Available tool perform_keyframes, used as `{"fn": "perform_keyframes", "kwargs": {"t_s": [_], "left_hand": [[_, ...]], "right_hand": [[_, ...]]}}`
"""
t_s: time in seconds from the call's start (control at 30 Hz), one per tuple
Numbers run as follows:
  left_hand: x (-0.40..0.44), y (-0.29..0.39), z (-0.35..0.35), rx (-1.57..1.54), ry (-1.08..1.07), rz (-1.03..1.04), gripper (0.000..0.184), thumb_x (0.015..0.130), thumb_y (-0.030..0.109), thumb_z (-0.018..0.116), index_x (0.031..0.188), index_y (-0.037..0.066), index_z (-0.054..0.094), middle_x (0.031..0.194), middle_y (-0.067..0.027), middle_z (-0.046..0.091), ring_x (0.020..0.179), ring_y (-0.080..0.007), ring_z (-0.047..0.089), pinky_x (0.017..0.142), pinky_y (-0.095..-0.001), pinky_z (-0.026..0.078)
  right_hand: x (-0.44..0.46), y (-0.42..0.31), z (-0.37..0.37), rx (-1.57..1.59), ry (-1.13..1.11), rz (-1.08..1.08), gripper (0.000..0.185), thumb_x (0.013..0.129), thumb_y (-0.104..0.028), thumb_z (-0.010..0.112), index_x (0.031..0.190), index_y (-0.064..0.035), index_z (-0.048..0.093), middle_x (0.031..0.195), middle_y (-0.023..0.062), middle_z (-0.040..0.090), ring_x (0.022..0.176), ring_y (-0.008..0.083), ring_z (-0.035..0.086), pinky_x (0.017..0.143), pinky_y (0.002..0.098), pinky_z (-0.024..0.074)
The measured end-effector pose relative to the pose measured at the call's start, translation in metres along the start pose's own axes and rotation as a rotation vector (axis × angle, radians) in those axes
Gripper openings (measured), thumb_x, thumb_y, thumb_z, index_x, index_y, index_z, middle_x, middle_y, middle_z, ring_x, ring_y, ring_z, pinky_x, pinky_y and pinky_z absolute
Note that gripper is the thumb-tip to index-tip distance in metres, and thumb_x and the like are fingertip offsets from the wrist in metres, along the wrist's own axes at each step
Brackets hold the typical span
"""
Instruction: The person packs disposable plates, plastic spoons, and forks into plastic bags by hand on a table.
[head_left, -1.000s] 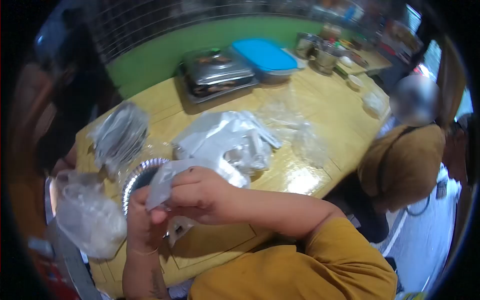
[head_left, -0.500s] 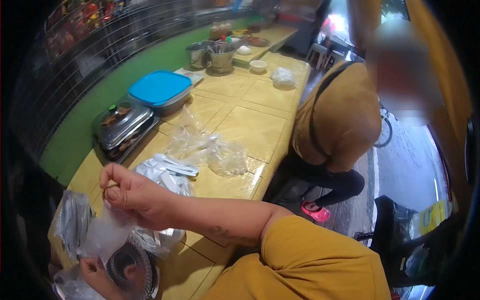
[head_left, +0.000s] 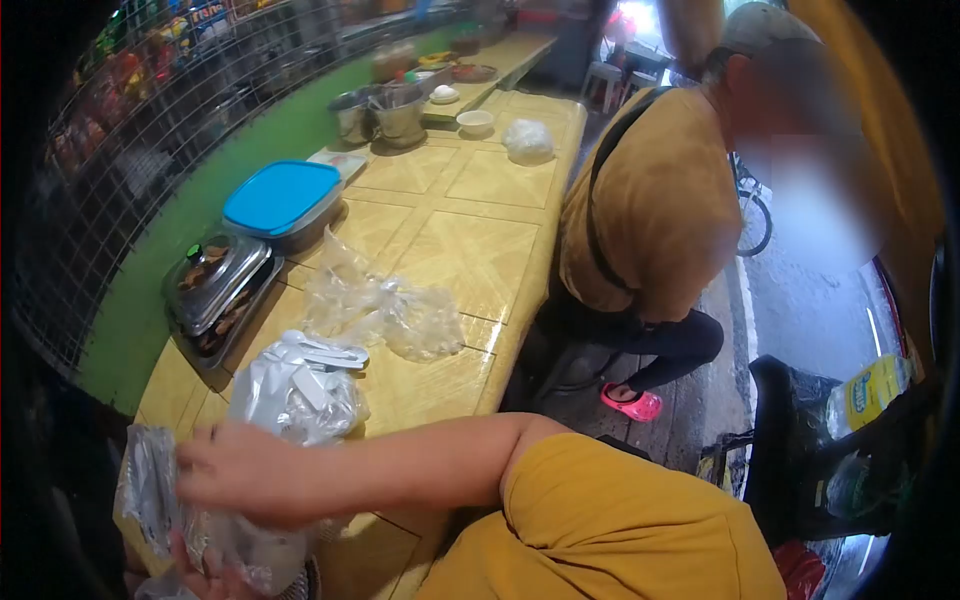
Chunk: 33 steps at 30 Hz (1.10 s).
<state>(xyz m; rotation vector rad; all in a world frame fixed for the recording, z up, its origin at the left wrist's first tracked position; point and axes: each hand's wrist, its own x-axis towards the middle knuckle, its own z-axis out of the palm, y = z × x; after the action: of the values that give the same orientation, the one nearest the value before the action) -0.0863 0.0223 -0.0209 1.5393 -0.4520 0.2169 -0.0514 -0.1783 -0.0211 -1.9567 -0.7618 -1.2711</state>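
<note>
My right hand [head_left: 245, 472] reaches across from the right, palm down and blurred by motion, so its grip is hard to read. Below it, a clear plastic bag [head_left: 265, 550] hangs over my left hand [head_left: 205, 575], whose fingers seem closed on the bag. Most of the left hand is hidden by plastic and the frame edge. Left of my right hand lies a stack of clear plastic packs [head_left: 152, 490]. Just beyond it sits a bag of white plastic spoons [head_left: 300, 390]. Farther out, a crumpled clear bag [head_left: 385, 310] rests on the table.
Along the green wall stand a lidded tray of food [head_left: 220, 290], a blue-lidded container [head_left: 285, 200] and metal pots [head_left: 400, 118]. A white bowl [head_left: 476, 123] and a knotted white bag [head_left: 528, 142] lie at the far end. A person in a brown top [head_left: 655, 200] sits right of the tiled table [head_left: 440, 250].
My right hand has dropped from its raised pinch to just above my left hand, its fingers now loosened and blurred. The view has shifted slightly, and the ribbed plastic container is mostly covered.
</note>
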Motion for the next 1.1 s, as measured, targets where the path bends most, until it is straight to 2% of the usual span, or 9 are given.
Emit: {"fn": "perform_keyframes", "kwargs": {"t_s": [0.17, 0.27, 0.4, 0.6, 0.7, 0.83, 0.93, 1.0, 1.1], "left_hand": [[-0.008, -0.023, -0.079, 0.197, -0.503, 0.306, 0.038, 0.088, 0.002, 0.063, 0.125, -0.003, 0.055, 0.112, -0.0146, 0.063, 0.09, -0.0167, 0.058, 0.094, -0.0345, 0.045], [0.013, -0.015, -0.068, 0.557, -0.783, 0.418, 0.039, 0.088, 0.002, 0.063, 0.125, -0.006, 0.054, 0.109, -0.0168, 0.065, 0.086, -0.0183, 0.061, 0.091, -0.0331, 0.047], [0.032, -0.076, -0.08, 0.951, -0.134, 0.162, 0.058, 0.088, 0.005, 0.062, 0.143, 0.005, 0.045, 0.14, -0.0134, 0.046, 0.123, -0.0296, 0.049, 0.101, -0.0384, 0.039], [0.049, -0.083, -0.064, -0.186, 0.414, -0.186, 0.038, 0.083, 0.005, 0.063, 0.121, 0.001, 0.062, 0.119, -0.0203, 0.056, 0.108, -0.0318, 0.057, 0.094, -0.0384, 0.042], [0.038, -0.065, -0.07, 1.193, 0.104, 0.269, 0.045, 0.086, 0.004, 0.065, 0.128, -0.006, 0.053, 0.112, -0.0187, 0.064, 0.093, -0.0219, 0.061, 0.09, -0.0357, 0.048], [0.022, -0.029, -0.064, 0.777, -0.162, 0.074, 0.05, 0.085, 0.006, 0.065, 0.131, -0.004, 0.051, 0.116, -0.0206, 0.063, 0.101, -0.0307, 0.061, 0.092, -0.0408, 0.048], [-0.009, -0.009, -0.045, 0.833, -0.363, 0.142, 0.049, 0.085, 0.008, 0.064, 0.131, -0.002, 0.053, 0.117, -0.0228, 0.062, 0.104, -0.0362, 0.06, 0.097, -0.0444, 0.045], [-0.023, 0.013, -0.017, 1.139, -0.586, 0.401, 0.046, 0.086, 0.01, 0.064, 0.129, -0.002, 0.055, 0.118, -0.0234, 0.062, 0.105, -0.0386, 0.06, 0.099, -0.0462, 0.044], [-0.05, -0.005, -0.023, 1.304, -0.644, 0.182, 0.039, 0.087, 0.014, 0.063, 0.123, -0.001, 0.06, 0.116, -0.0257, 0.063, 0.108, -0.0388, 0.059, 0.101, -0.0473, 0.041]], "right_hand": [[0.0, 0.05, -0.02, -0.296, 0.196, 0.304, 0.026, 0.069, 0.001, 0.062, 0.093, -0.0066, 0.056, 0.091, 0.0148, 0.055, 0.087, 0.0359, 0.056, 0.07, 0.0437, 0.0458], [-0.004, 0.054, -0.01, 0.036, 0.184, 0.482, 0.032, 0.067, 0.007, 0.061, 0.096, -0.0054, 0.058, 0.088, 0.0145, 0.06, 0.082, 0.0338, 0.062, 0.066, 0.041, 0.05], [0.011, 0.025, -0.029, 1.541, -0.211, 1.124, 0.041, 0.063, 0.012, 0.063, 0.102, 0.0006, 0.061, 0.086, 0.0105, 0.066, 0.07, 0.0207, 0.066, 0.055, 0.035, 0.0568], [0.002, -0.008, -0.005, 1.662, -0.245, 0.713, 0.033, 0.071, 0.004, 0.063, 0.104, 0.002, 0.061, 0.089, 0.0139, 0.065, 0.07, 0.027, 0.065, 0.063, 0.0359, 0.0569], [-0.011, 0.018, 0.0, 0.24, -0.232, 0.2, 0.031, 0.074, -0.002, 0.062, 0.105, 0.0021, 0.061, 0.095, 0.0204, 0.064, 0.077, 0.0371, 0.064, 0.073, 0.0416, 0.0547], [-0.003, 0.038, -0.009, 0.073, -0.011, 0.823, 0.021, 0.075, -0.006, 0.061, 0.094, 0.0031, 0.061, 0.099, 0.0267, 0.062, 0.095, 0.045, 0.062, 0.084, 0.0467, 0.0501], [-0.025, 0.091, 0.004, -0.251, 0.06, 0.602, 0.022, 0.076, -0.001, 0.055, 0.096, 0.0038, 0.059, 0.095, 0.023, 0.063, 0.081, 0.041, 0.067, 0.07, 0.0465, 0.0538], [-0.004, 0.084, -0.034, 0.35, -0.062, 0.954, 0.023, 0.075, 0.002, 0.049, 0.095, 0.0037, 0.059, 0.099, 0.0214, 0.063, 0.068, 0.0359, 0.067, 0.056, 0.0446, 0.0523], [0.004, 0.08, -0.039, 0.874, 0.05, 1.2, 0.037, 0.073, 0.005, 0.041, 0.104, 0.0033, 0.06, 0.101, 0.0192, 0.061, 0.052, 0.0281, 0.063, 0.042, 0.0397, 0.0521]]}}
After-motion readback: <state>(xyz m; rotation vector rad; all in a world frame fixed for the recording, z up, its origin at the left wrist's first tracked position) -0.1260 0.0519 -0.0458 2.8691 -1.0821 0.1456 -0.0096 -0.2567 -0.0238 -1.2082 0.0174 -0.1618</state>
